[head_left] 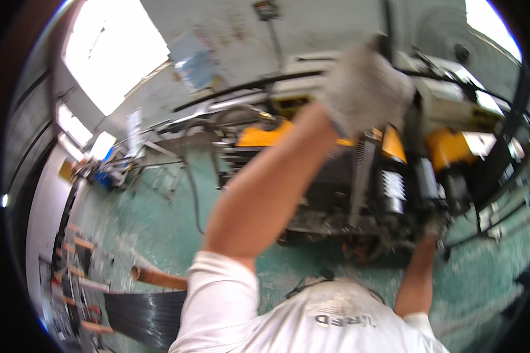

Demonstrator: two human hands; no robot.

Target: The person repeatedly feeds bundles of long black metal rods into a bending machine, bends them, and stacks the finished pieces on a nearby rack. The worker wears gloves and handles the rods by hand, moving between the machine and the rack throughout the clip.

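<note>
My left hand point(368, 88), in a whitish knit glove, is raised over the machine and smeared by motion. It looks closed, with a dark knob-like end point(383, 46) showing at its top; what it holds I cannot make out. Below my left wrist is a grey toothed rack or strip point(360, 176). My right hand point(433, 226) reaches low to the machine's near right side, beside a dark cylinder with a bright sleeve point(427, 178). Its fingers are too blurred and hidden to read. Between my arms stands a ribbed silver cylinder point(393, 191) under an orange part point(393, 145).
The black machine body point(324, 182) spans the front, with a long dark bar point(247, 87) across its back. A hose point(193, 194) hangs at its left. A black film roll point(146, 317) with a brown tube core point(158, 277) lies lower left. Green floor point(159, 226) surrounds it.
</note>
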